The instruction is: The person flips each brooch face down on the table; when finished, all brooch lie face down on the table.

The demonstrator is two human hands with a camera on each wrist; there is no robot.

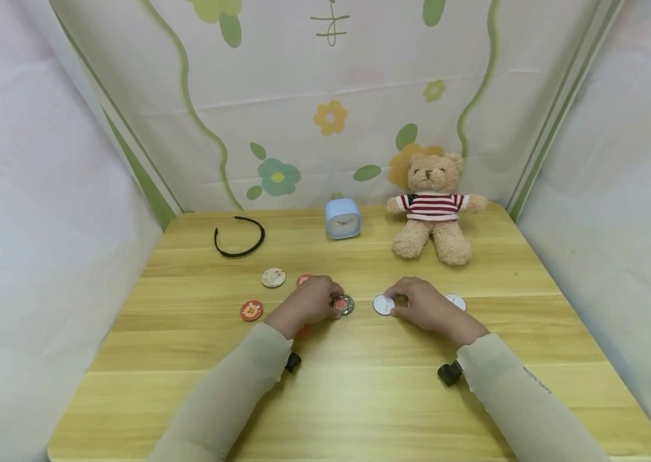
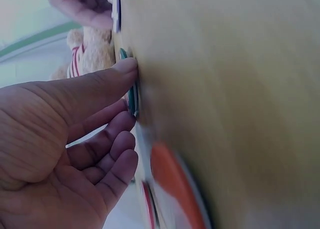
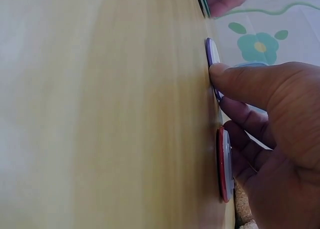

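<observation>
My left hand (image 1: 313, 299) pinches a round flat badge (image 1: 345, 305), dark green with a red middle, between thumb and fingertips. In the left wrist view the green rim (image 2: 133, 100) shows edge-on, low at the tabletop. With my right hand (image 1: 422, 304) I pinch a white-faced round badge (image 1: 383, 305), its thumb on the near edge; the right wrist view shows its purple rim. A second white-faced badge (image 1: 456, 301) with a red rim lies beside the right hand, partly covered. Red badges (image 1: 303, 280) lie around the left hand, partly hidden by it.
Farther left lie an orange-red badge (image 1: 252, 310) and a cream badge (image 1: 273, 277). Behind them is a black headband (image 1: 240, 255). A blue clock (image 1: 342, 218) stands at the back middle, and a teddy bear (image 1: 432, 208) in a striped shirt sits back right. Fabric walls (image 1: 325, 77) enclose the wooden table (image 1: 360, 410).
</observation>
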